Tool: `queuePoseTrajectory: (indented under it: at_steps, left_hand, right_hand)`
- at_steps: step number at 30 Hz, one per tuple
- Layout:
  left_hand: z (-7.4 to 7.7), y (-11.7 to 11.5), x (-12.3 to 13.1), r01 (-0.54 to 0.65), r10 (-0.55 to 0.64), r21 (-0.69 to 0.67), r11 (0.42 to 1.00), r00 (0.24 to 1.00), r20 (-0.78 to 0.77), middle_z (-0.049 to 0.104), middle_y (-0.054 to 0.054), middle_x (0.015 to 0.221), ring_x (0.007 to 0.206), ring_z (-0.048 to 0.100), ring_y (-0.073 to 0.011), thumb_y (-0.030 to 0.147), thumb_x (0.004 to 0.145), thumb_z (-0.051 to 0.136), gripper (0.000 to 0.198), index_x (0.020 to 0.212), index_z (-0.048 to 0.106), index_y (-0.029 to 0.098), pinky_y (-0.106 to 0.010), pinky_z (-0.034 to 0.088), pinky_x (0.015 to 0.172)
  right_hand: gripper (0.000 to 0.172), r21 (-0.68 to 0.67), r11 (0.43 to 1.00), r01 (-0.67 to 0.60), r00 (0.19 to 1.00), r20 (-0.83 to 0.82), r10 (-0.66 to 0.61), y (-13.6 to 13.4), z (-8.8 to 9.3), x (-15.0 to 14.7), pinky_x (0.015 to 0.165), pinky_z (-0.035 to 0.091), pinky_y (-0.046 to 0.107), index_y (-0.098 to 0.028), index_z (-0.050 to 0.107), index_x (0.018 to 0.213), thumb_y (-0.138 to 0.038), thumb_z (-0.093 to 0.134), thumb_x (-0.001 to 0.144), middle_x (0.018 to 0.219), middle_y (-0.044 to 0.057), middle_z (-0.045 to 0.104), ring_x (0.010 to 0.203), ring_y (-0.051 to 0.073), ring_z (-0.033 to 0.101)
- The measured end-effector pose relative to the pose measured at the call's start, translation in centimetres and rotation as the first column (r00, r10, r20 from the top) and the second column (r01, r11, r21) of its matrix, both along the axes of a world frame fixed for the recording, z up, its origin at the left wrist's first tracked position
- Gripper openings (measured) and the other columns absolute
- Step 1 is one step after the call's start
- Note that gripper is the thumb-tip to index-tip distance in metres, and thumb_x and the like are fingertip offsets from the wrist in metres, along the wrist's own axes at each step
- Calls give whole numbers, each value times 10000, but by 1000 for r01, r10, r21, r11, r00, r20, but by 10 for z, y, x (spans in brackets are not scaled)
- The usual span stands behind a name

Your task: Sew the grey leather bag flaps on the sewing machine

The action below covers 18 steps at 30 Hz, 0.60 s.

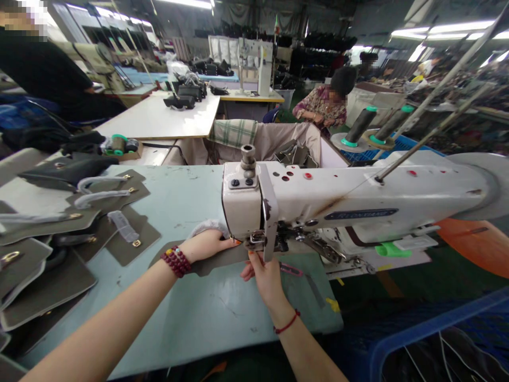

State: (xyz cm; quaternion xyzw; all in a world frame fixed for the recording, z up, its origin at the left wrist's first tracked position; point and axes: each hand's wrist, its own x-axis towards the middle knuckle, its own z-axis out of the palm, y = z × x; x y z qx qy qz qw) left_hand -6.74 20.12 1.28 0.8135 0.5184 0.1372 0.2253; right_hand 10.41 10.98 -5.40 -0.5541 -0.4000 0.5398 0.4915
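A white sewing machine [310,191] stands across the pale green table [159,193]. Under its head lies a dark grey-brown panel [214,262] with a plastic-wrapped handle. My left hand [209,245], with a beaded bracelet at the wrist, presses on this panel left of the needle area, thumb and fingers close together. Close to the presser area, my right hand [265,276] has its thumb and index finger at the panel's right edge, its other fingers curled below. Small pink-handled snips [291,269] lie just right of that hand, partly behind it.
Similar panels [129,233] with wrapped handles are piled at the left. A blue crate [382,345] sits at the lower right. Thread cones [360,127] stand behind the machine. Beyond a cloth-lined bin [274,135] a person [326,103] sits; another is at upper left.
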Motion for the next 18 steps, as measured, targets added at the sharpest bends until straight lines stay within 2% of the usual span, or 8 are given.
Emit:
queuePoseTrajectory:
  at_steps: [4,6,8,11,13,14,16,18]
  left_hand:
    - [1,-48,0,-22,25,58,998,999,-48,702,-111,882,876,636,-283,464,875,448,367,865,682,181,-389,472,796]
    - [-10,-87,6,-129,112,101,987,981,155,662,-110,1044,1021,581,-280,415,884,469,305,1018,644,204,-413,434,900]
    - [-30,-122,19,-167,184,-76,983,882,434,642,-86,978,919,588,-244,385,887,484,228,979,632,239,-369,466,808]
    - [-63,-145,49,-22,491,-556,831,497,715,639,-72,922,646,555,-171,482,838,548,325,1045,603,239,-283,435,540]
    - [-75,-136,67,114,627,-654,748,203,752,643,-83,956,675,563,-161,523,817,562,379,1036,609,218,-275,434,569]
    - [-76,-127,72,152,634,-646,748,128,763,644,-79,903,688,562,-161,527,818,560,365,943,633,192,-283,441,608]
    - [-73,-107,73,120,594,-608,785,137,793,615,-50,732,683,547,-163,514,813,574,369,723,630,161,-300,443,680]
    - [-67,-93,65,-20,583,-603,798,284,762,572,-18,629,645,522,-161,513,787,603,388,625,610,160,-296,431,668]
  right_hand:
    - [517,18,1000,15,997,80,-16,0,1,0,402,455,201,-153,589,620,-608,484,841,476,37,634,374,127,568]
    - [504,28,1000,11,995,98,-14,-1,2,0,411,456,199,-159,583,603,-584,483,854,472,32,629,380,125,570]
    - [492,34,999,1,994,112,-5,-1,3,0,412,449,197,-166,572,579,-557,487,865,465,26,622,376,123,564]
    - [476,54,999,-8,990,141,0,0,7,1,422,446,199,-176,560,561,-523,482,878,454,18,611,382,125,557]
    - [460,81,997,-10,984,177,-4,1,9,2,434,442,201,-183,545,557,-504,482,881,456,15,606,404,129,560]
    - [456,94,995,-11,981,196,-8,1,9,2,438,438,200,-186,534,552,-495,482,884,454,12,600,410,129,558]
    - [449,104,994,-16,975,220,-8,1,9,3,432,426,199,-187,525,553,-481,480,890,444,4,580,402,125,542]
    - [439,92,995,-23,974,225,2,2,8,3,423,420,199,-182,545,580,-476,470,899,439,-4,563,387,121,527]
